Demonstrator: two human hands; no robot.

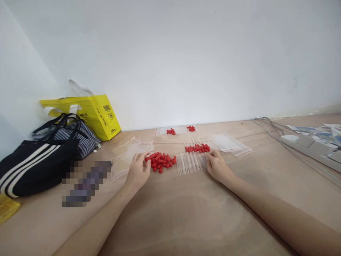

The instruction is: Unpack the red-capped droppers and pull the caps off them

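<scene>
A loose pile of red rubber dropper bulbs [161,161] lies in front of me. Curved round its left edge is my left hand [139,168], thumb and fingers apart, fingertips touching the bulbs. To the right of the pile, clear dropper tubes [190,163] lie side by side in a row. My right hand [217,166] is closed at the right end of this row, its fingertips on an end tube and partly hiding it. Just behind, several droppers with red bulbs fitted [197,148] lie together, bulbs toward me.
Clear zip bags [230,144] lie right of the droppers, with more bags [133,149] on the left. Near the wall, another bag [182,131] has two red bulb clusters. A yellow bag [106,117] and black striped bag [39,163] stand left; a power strip [309,145] and cables lie right.
</scene>
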